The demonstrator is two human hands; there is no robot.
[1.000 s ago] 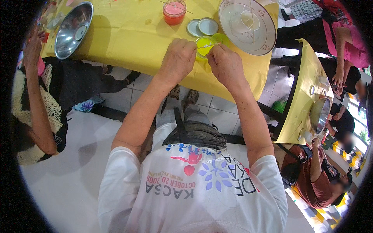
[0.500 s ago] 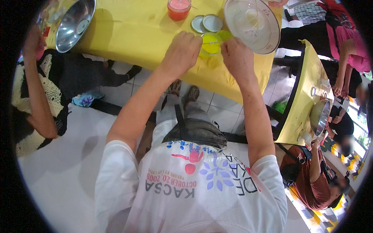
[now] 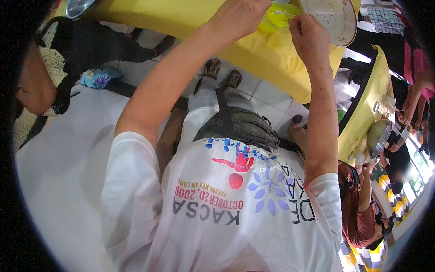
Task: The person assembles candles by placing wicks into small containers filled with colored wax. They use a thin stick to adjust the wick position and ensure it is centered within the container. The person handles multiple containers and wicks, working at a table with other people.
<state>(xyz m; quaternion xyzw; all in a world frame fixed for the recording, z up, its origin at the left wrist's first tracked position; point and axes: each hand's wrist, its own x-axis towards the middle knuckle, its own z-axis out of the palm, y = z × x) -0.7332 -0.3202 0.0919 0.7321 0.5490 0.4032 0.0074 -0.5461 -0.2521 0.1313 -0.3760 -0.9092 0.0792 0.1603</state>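
Note:
A glass jar point(image 3: 277, 18) of bright yellow contents stands at the table's near edge, between my two hands. From its left, my left hand point(image 3: 242, 19) reaches in with the fingers closed together; what it grips, if anything, is too small to make out. My right hand point(image 3: 311, 38) is pinched at the jar's right rim. A thin pale strip or stick point(image 3: 284, 14) crosses the jar's opening towards the right fingertips, but its ends are hidden by the fingers. Just behind the right hand sits a wide white bowl point(image 3: 348, 28) with a patterned rim, partly out of view.
Yellow covering drapes the table point(image 3: 253, 59) and hangs over its near edge. A metal bowl point(image 3: 78, 6) is at the far left, near a seated person point(image 3: 41, 86). Another yellow table point(image 3: 358, 122) on the right holds a metal basin point(image 3: 378, 138), with several people around it.
The view has shifted, so the table, jar and both hands appear higher and further right. Both hands are still at the jar. The red jar and the lids have left the view.

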